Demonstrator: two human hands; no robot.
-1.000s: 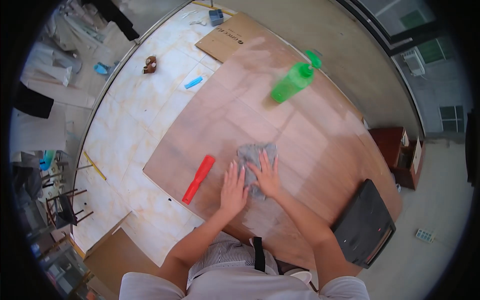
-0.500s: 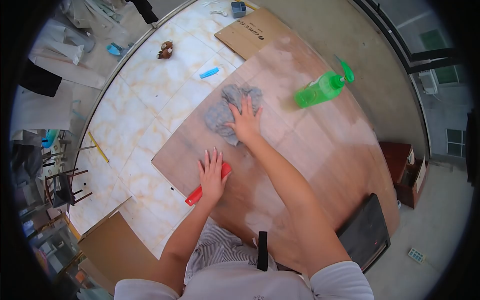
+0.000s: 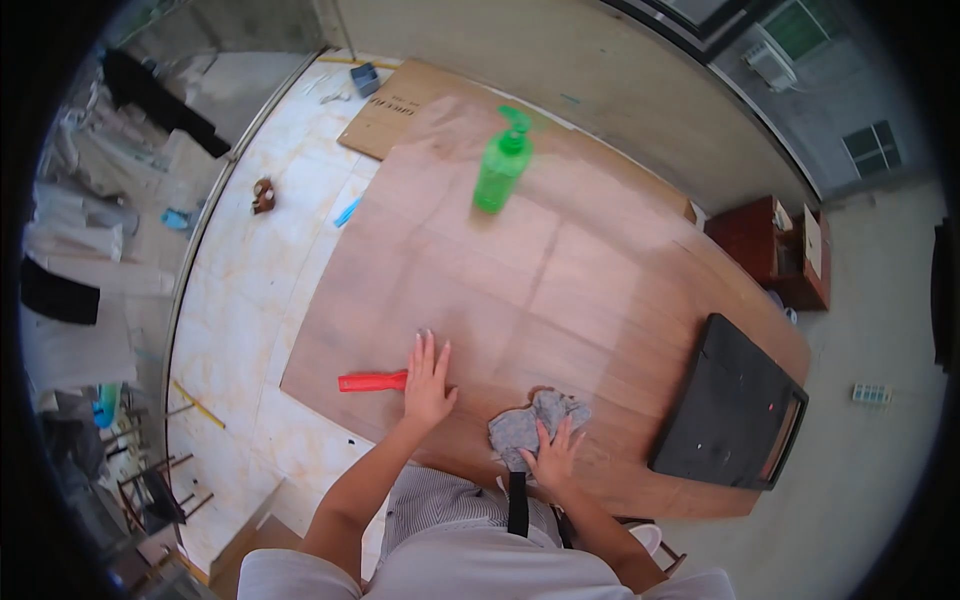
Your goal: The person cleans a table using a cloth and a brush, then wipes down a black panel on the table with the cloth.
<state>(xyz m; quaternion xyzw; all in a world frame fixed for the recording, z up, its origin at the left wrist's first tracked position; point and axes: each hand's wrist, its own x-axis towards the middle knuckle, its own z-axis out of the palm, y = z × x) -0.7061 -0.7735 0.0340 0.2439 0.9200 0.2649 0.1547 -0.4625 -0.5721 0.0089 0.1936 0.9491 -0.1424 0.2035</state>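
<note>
A crumpled grey cloth (image 3: 517, 430) lies on the wooden board (image 3: 400, 270) close to my body. My right hand (image 3: 553, 458) presses on its right part, fingers spread, so some of the cloth is hidden under them. My left hand (image 3: 429, 385) rests flat on the board with its fingers stretched forward. It covers one end of a red tool (image 3: 370, 382), whose long flat part sticks out to the left; its exact kind is not clear. Farther off on the board stands a green pump bottle (image 3: 502, 168).
On the right of the board lies a black flat panel (image 3: 722, 410). The white marbled tabletop (image 3: 250, 280) stretches to the left, with a small brown figurine (image 3: 263, 196) and a blue item (image 3: 347, 213). Printed cardboard (image 3: 375, 120) is at the far edge. A reddish-brown cabinet (image 3: 745, 240) stands at right.
My right hand has drawn the cloth back toward my body and to the right. The red tool now points left under my left hand. The view has also turned.
</note>
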